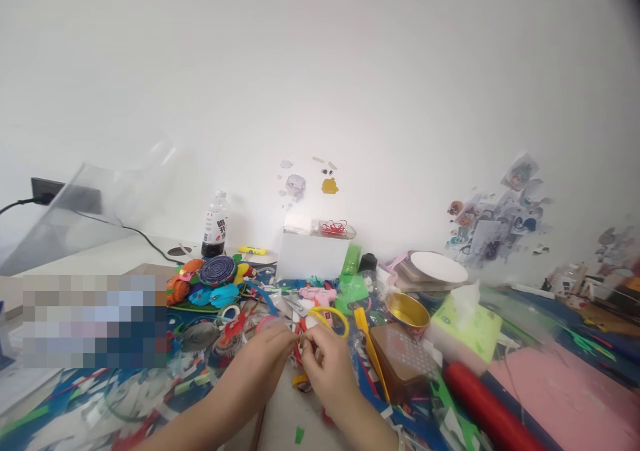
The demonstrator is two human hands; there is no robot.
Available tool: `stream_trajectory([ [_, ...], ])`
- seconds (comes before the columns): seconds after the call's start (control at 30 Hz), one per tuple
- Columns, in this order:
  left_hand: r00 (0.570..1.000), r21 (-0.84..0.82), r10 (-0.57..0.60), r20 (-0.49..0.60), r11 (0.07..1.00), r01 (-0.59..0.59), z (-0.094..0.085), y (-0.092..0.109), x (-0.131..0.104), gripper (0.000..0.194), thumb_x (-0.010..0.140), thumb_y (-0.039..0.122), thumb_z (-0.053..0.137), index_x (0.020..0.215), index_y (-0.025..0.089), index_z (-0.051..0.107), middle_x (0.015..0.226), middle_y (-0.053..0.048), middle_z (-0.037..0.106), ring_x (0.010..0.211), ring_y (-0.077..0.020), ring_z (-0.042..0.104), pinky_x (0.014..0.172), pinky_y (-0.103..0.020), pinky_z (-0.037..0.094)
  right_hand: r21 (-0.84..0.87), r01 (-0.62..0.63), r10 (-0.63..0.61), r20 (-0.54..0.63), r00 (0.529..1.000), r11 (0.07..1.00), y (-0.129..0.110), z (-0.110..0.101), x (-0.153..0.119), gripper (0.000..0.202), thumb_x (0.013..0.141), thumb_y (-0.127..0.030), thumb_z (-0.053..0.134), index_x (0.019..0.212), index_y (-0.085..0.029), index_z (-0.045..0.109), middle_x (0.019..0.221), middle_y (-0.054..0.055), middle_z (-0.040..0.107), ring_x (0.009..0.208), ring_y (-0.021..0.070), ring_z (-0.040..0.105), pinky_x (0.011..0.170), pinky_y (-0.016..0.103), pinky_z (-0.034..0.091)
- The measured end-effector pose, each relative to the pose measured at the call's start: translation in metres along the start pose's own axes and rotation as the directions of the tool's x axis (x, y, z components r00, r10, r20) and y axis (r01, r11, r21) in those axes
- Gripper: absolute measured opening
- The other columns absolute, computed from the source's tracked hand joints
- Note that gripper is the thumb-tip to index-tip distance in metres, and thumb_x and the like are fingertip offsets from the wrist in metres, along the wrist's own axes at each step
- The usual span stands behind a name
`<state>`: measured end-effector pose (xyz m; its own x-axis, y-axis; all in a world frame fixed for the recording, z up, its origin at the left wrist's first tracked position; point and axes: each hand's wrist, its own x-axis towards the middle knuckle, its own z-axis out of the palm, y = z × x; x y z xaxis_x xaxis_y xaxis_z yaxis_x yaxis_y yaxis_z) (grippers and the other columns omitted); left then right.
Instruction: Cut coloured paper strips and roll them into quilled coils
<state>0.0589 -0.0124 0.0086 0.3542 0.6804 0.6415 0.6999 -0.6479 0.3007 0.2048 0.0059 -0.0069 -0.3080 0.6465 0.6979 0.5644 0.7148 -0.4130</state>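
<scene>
My left hand (267,357) and my right hand (325,357) meet over the front middle of the table, both with fingers pinched together. Whatever lies between the fingertips is small and mostly hidden; a bit of red shows right beside them, and I cannot tell if it is held. Just beyond my right hand lie scissors with yellow handles (343,322). A pink piece (317,295) sits behind them. Left of my left hand is a red paper piece (234,331) among rolled strips. A small green scrap (299,435) lies on the table between my forearms.
Paper scraps litter the left. Farther back stand a bottle of dark liquid (215,227), a coiled-strip craft (218,270) and a white box (311,256). To the right are a gold tin (408,312), a brown box (400,357), a tissue pack (467,324) and a red roll (487,407).
</scene>
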Motion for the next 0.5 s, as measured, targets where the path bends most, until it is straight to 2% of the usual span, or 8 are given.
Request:
stream_trajectory([
  [0.17,1.000,0.033,0.026,-0.002,0.999,-0.026,0.0026,-0.0003,-0.0031,0.028,0.082,0.012,0.033,0.070,0.020,0.057,0.068,-0.003,0.059,0.063,-0.0151,0.054,0.058,-0.024,0.045,-0.108,0.094,-0.090,0.034,0.995,0.990,-0.0061,-0.0051,0.0000,0.018,0.085,-0.020,0.035,0.068,-0.019,0.042,0.068,0.002,0.048,0.065,0.0160,0.046,0.057,0.024,0.034],
  [0.4,1.000,-0.007,0.026,-0.010,1.000,-0.026,0.0030,0.0047,-0.0040,0.027,0.084,0.015,0.033,0.069,0.020,0.055,0.064,-0.002,0.056,0.060,-0.0145,0.053,0.055,-0.022,0.044,-0.138,0.145,-0.147,-0.002,0.989,0.980,-0.0025,-0.0014,-0.0018,0.023,0.085,-0.013,0.029,0.065,-0.019,0.040,0.066,0.003,0.046,0.063,0.0161,0.043,0.056,0.026,0.034],
  [0.5,1.000,-0.057,-0.002,0.030,0.998,0.004,0.0034,0.0060,-0.0045,0.027,0.085,0.017,0.033,0.070,0.020,0.054,0.066,-0.002,0.057,0.062,-0.0146,0.053,0.056,-0.023,0.044,-0.094,0.153,-0.156,-0.015,0.988,0.984,-0.0001,-0.0003,-0.0027,0.023,0.084,-0.013,0.029,0.064,-0.019,0.038,0.064,0.002,0.044,0.061,0.0153,0.042,0.054,0.025,0.033],
])
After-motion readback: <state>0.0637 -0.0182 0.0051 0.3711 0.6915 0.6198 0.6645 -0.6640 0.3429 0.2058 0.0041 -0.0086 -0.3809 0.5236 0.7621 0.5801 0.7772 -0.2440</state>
